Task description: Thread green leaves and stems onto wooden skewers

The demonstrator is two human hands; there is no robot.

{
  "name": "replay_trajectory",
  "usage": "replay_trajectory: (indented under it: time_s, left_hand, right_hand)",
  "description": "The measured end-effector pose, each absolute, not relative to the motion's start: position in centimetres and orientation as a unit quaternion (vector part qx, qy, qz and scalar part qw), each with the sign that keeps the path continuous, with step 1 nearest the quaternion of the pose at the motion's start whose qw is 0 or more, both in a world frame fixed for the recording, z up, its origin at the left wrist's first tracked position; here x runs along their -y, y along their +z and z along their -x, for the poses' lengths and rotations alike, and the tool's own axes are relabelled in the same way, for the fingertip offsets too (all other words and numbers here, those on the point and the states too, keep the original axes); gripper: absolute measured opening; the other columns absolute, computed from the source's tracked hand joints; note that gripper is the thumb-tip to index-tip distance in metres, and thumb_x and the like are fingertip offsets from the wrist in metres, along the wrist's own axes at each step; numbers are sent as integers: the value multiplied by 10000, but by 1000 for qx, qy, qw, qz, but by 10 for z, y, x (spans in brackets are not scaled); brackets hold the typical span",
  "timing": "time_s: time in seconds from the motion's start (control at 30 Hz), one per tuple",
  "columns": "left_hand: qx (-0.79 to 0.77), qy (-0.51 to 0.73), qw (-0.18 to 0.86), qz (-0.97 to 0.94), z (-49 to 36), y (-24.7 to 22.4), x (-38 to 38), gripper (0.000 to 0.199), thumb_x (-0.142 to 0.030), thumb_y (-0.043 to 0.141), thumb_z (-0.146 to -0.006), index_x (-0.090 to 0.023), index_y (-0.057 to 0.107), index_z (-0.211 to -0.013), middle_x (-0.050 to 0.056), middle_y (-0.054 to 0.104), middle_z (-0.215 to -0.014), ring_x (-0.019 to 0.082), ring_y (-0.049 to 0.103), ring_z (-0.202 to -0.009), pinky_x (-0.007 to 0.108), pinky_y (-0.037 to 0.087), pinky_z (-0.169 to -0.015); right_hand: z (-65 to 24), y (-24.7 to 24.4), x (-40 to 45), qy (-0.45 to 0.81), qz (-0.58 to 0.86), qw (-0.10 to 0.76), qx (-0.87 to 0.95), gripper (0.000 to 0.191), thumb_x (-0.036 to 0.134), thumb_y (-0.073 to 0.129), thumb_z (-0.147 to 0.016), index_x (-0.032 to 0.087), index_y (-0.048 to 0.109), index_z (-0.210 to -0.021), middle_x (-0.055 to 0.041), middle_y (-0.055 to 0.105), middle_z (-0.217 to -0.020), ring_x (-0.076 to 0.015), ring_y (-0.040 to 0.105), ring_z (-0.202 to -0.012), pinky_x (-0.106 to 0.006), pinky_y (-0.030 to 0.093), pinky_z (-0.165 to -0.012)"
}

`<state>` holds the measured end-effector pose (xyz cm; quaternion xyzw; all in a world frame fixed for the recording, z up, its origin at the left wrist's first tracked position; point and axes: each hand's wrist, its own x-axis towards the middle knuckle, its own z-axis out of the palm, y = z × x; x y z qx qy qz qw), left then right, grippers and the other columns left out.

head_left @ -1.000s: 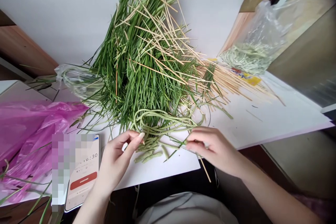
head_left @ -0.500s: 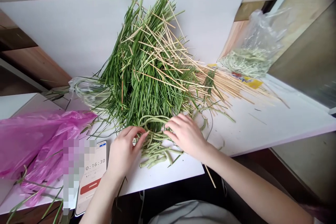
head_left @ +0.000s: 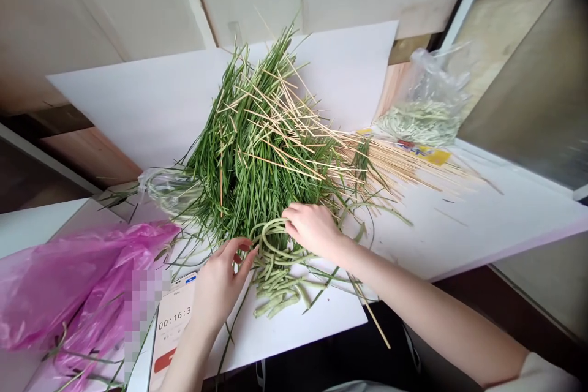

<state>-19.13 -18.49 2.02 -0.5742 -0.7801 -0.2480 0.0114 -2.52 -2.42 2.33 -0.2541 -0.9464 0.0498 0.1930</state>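
Note:
Long green beans curve in a loop between my two hands, in front of a big heap of green leafy stalks. My right hand has its fingers curled around the beans at the loop's right side. At the left end of the loop, my left hand brings thumb and forefinger together on a bean; the exact tip is partly hidden. Short bean pieces lie loosely piled on the white table just below and between the hands.
Thin wooden sticks lie across the heap and to its right. A clear bag with pale green strips stands at the back right. On the left are a pink plastic bag and a phone showing a timer.
The camera view has shifted, so the heap sits lower in the picture. My right hand's fingers have closed around the beans, and the bean loop stands out more. My left hand stays beside the pieces.

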Motion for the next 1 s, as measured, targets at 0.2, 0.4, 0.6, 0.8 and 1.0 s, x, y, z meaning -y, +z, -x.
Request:
replay_trajectory:
  time_s: [0.2,0.4,0.6,0.8,1.0]
  left_hand:
    - [754,-303,-38,582,187,38,159,456,-553,561,-952,-218,629,-1253,66,731,-1077,167,655,-732,264,472,-605]
    - [677,-385,-153,608,171,54,127,420,-515,648,-910,-218,673,-1206,67,721,-1099,145,623,-731,242,452,-573]
    - [596,-409,-287,629,161,53,117,285,-445,648,-919,-183,752,-882,37,720,-863,164,612,-781,273,454,-701]
    - [605,-435,-311,590,168,47,129,333,-479,655,-908,-167,733,-819,21,707,-790,155,597,-744,263,442,-707]
    - [657,-429,-136,605,169,44,148,214,-400,695,-907,-218,785,-974,18,727,-813,181,648,-781,284,471,-726]
  right_hand:
    - [16,76,13,57,257,263,928,243,256,524,-1036,181,746,-972,-32,727,-909,-166,638,-725,-289,344,-593]
    - [5,125,13,86,199,414,884,209,237,558,-1021,161,728,-928,-27,721,-892,-133,589,-694,-267,379,-638]
    - [-24,152,10,136,190,532,814,142,205,623,-972,151,711,-874,10,678,-730,-88,513,-526,-241,358,-536]
    - [-74,139,-9,187,290,580,738,120,272,662,-915,187,707,-842,9,651,-661,-125,582,-551,-238,378,-500]
    - [-139,89,-30,179,429,467,752,212,412,663,-914,202,681,-907,-22,662,-686,-167,592,-583,-301,423,-564]
